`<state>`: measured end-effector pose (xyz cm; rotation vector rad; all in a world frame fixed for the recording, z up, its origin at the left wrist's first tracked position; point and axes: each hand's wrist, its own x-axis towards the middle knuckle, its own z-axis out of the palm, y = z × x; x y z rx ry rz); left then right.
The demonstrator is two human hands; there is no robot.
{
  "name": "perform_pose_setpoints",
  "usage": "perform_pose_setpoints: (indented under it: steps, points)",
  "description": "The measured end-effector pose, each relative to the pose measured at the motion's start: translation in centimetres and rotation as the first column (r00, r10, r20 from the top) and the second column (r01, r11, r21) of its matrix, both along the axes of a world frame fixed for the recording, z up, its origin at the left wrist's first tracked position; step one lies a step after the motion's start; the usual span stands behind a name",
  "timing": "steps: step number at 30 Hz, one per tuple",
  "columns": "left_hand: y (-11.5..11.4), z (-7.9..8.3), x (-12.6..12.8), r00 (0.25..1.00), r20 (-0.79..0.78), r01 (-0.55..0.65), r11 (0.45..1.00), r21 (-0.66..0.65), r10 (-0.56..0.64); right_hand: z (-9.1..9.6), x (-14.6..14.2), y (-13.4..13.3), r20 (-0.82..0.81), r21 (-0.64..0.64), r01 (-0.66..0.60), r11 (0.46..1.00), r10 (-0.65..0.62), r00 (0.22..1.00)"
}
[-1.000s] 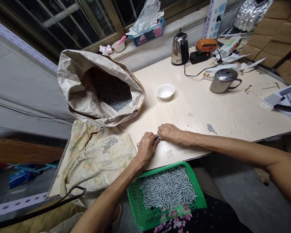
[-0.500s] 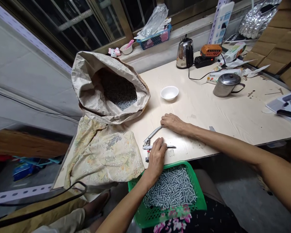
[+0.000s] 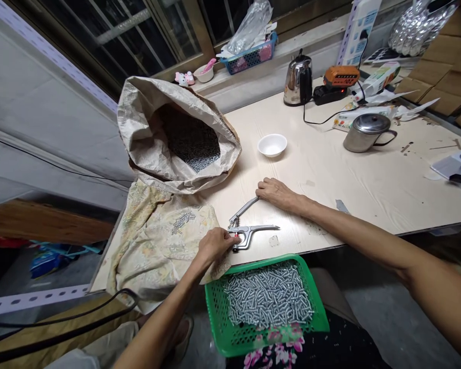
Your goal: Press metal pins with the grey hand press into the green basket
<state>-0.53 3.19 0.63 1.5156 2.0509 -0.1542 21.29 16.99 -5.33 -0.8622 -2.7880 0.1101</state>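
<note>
Grey metal hand-press pliers (image 3: 249,233) with a coil spring lie on the table, handles spread apart. My right hand (image 3: 277,195) is closed around the end of the upper handle. At the jaw, my left hand (image 3: 216,243) pinches beside a small red part; whatever its fingertips hold is too small to make out. Just below the pliers, a green basket (image 3: 318,312) full of silvery spring-like metal pieces (image 3: 269,297) rests on my lap. A patterned cloth (image 3: 146,251) under my left wrist carries a small pile of slim metal pieces (image 3: 183,220).
A large woven sack (image 3: 138,123) of small metal pieces lies open at the back left. Behind my right hand stands a white bowl (image 3: 272,145). Farther right are a kettle (image 3: 297,79), an orange battery (image 3: 341,76) on its charger and a lidded metal mug (image 3: 364,134).
My left hand has let go of the lower handle and moved left to the jaw, closing its fingers by the red part. My right hand keeps its hold on the upper handle.
</note>
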Motion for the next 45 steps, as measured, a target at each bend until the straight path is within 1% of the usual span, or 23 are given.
perform_pose_setpoints:
  steps: [3, 5, 7, 9, 10, 12, 13, 14, 15, 17, 19, 22, 25, 27, 29, 31, 33, 35, 37, 40, 42, 44, 45]
  points:
    - [1.7, 0.0, -0.4, 0.991, 0.134, -0.018, 0.998, -0.067, 0.027, 0.0, 0.0, -0.1, -0.021, -0.001, -0.009, 1.0, 0.009, 1.0]
    - [2.1, 0.3, -0.3, 0.988, 0.151, -0.029, 0.997, -0.073, 0.039, -0.1, 0.1, -0.1, -0.032, 0.012, -0.007, 1.0, 0.008, 0.999]
    - [1.4, 1.1, -0.1, 0.994, 0.096, -0.057, 0.998, 0.013, 0.056, -0.3, 0.2, -0.1, -0.047, 0.023, 0.005, 1.0, -0.004, 0.999]
    - [-0.2, 2.2, 0.3, 0.998, 0.029, -0.057, 0.987, 0.148, 0.054, -0.5, 0.3, 0.0, -0.06, 0.022, 0.012, 1.0, -0.011, 0.998]
    - [-1.3, 2.7, 0.5, 1.0, 0.008, -0.027, 0.981, 0.19, 0.026, -0.5, 0.3, 0.0, -0.064, 0.02, 0.012, 1.0, -0.01, 0.998]
    - [-3.1, 3.6, 0.5, 0.994, 0.016, 0.102, 0.984, 0.145, -0.105, -0.6, 0.3, 0.1, -0.068, 0.015, 0.005, 1.0, -0.004, 0.998]
    - [-3.6, 3.9, 0.1, 0.986, 0.016, 0.166, 0.98, 0.113, -0.169, -0.5, 0.4, 0.1, -0.071, 0.013, 0.003, 1.0, -0.002, 0.997]
    - [-3.7, 4.0, -0.5, 0.979, -0.022, 0.202, 0.974, 0.102, -0.201, -0.5, 0.4, 0.0, -0.073, 0.01, 0.004, 1.0, -0.003, 0.997]
    - [-3.3, 4.0, -1.3, 0.976, -0.105, 0.205, 0.971, 0.125, -0.192, -0.5, 0.3, 0.0, -0.074, 0.007, 0.006, 1.0, -0.005, 0.997]
    - [-1.4, 3.7, -3.5, 0.941, -0.332, 0.155, 0.959, 0.239, -0.07, -0.5, 0.3, -0.1, -0.073, 0.002, 0.012, 1.0, -0.012, 0.997]
    - [1.4, 2.8, -5.6, 0.895, -0.447, 0.151, 0.934, 0.325, 0.011, -0.5, 0.2, -0.1, -0.069, 0.005, 0.023, 1.0, -0.023, 0.997]
    - [4.8, 1.0, -7.7, 0.864, -0.503, 0.227, 0.919, 0.323, -0.036, -0.7, 0.1, -0.1, -0.065, 0.018, 0.04, 0.999, -0.039, 0.997]
    - [6.2, -0.6, -8.5, 0.864, -0.491, 0.285, 0.91, 0.302, -0.108, -0.5, 0.2, 0.0, -0.055, 0.019, 0.047, 0.999, -0.046, 0.997]
    - [6.4, -1.3, -8.8, 0.876, -0.468, 0.284, 0.909, 0.304, -0.117, 0.0, 0.2, -0.5, -0.057, 0.027, 0.074, 0.997, -0.072, 0.996]
    - [6.4, -1.7, -9.2, 0.886, -0.454, 0.26, 0.913, 0.314, -0.096, 0.8, 0.1, -1.5, -0.082, 0.041, 0.09, 0.995, -0.087, 0.993]
    - [6.4, -1.9, -9.8, 0.895, -0.439, 0.235, 0.915, 0.328, -0.073, 1.6, -0.2, -3.1, -0.123, 0.036, 0.055, 0.998, -0.051, 0.991]
    - [6.3, -2.1, -10.2, 0.905, -0.42, 0.223, 0.912, 0.345, -0.062, 1.9, -0.7, -5.0, -0.146, 0.006, -0.01, 1.0, 0.011, 0.989]
    - [6.1, -2.2, -10.5, 0.914, -0.401, 0.22, 0.906, 0.361, -0.063, 1.6, -1.3, -6.7, -0.13, -0.03, -0.044, 0.999, 0.039, 0.991]
    - [5.7, -2.2, -10.5, 0.921, -0.385, 0.221, 0.902, 0.371, -0.067, 0.7, -1.9, -7.7, -0.096, -0.067, -0.047, 0.997, 0.041, 0.995]
    - [5.1, -2.1, -10.4, 0.929, -0.363, 0.225, 0.895, 0.386, -0.076, -0.7, -2.6, -7.9, -0.059, -0.115, -0.063, 0.991, 0.057, 0.997]
    - [4.7, -1.8, -10.3, 0.931, -0.357, 0.227, 0.885, 0.407, -0.074, -1.3, -2.7, -7.5, -0.047, -0.116, -0.078, 0.99, 0.073, 0.996]
    - [4.1, -1.4, -9.9, 0.961, -0.277, 0.16, 0.856, 0.491, -0.021, -1.4, -2.5, -7.2, -0.04, -0.087, -0.084, 0.993, 0.081, 0.996]
    - [3.6, -1.1, -9.5, 0.984, -0.179, 0.086, 0.837, 0.54, 0.014, -1.3, -2.3, -7.1, -0.036, -0.062, -0.087, 0.994, 0.085, 0.996]
